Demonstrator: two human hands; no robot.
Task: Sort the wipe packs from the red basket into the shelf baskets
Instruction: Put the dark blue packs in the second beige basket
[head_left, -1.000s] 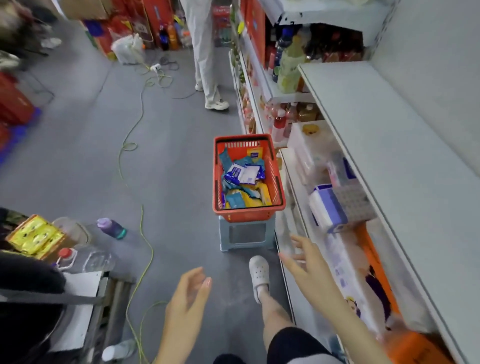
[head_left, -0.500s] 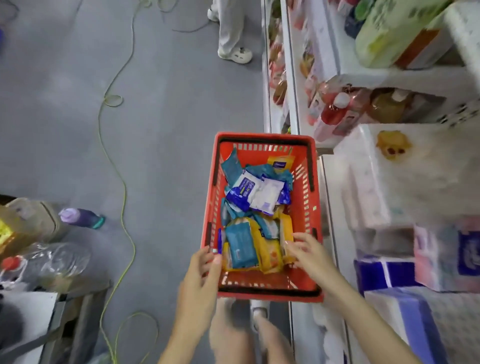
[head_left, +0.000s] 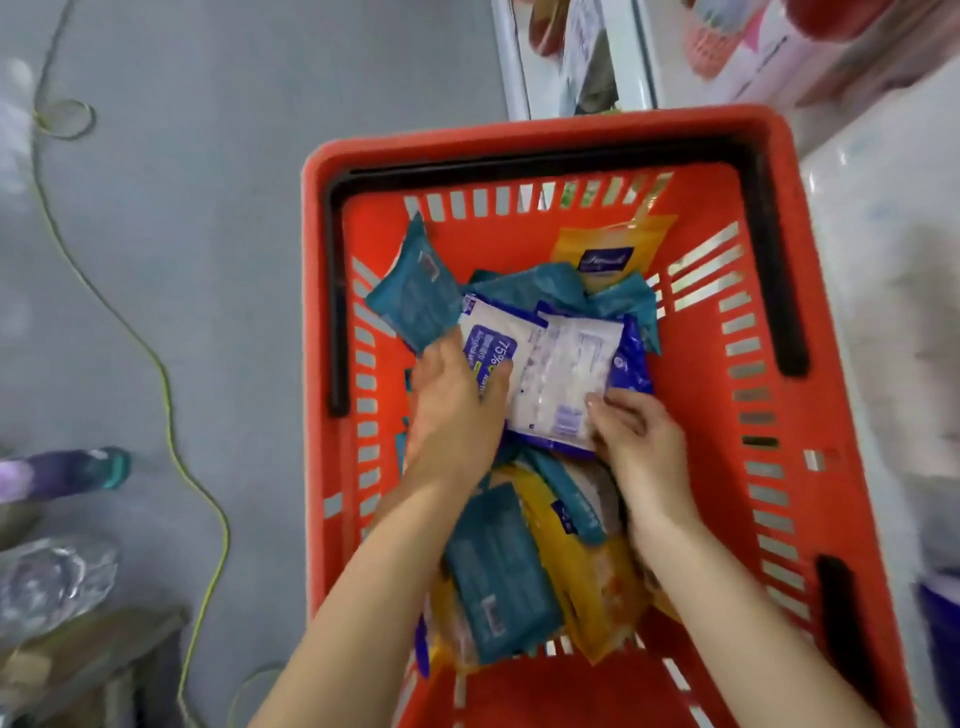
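The red basket fills the head view and holds several wipe packs. Teal packs lie at the upper left and near the front. Yellow packs sit at the back and the front. In the middle lie two white-and-blue packs. My left hand grips the left one, marked 75%, with the thumb over it. My right hand pinches the lower right corner of the other white pack.
White shelving runs along the right of the basket, with blurred goods above. On the grey floor to the left are a green cable, a purple bottle and a clear plastic bottle.
I have come close to the basket. Both hands moved from its near rim forward into it and took hold of the white-and-blue packs in the middle.
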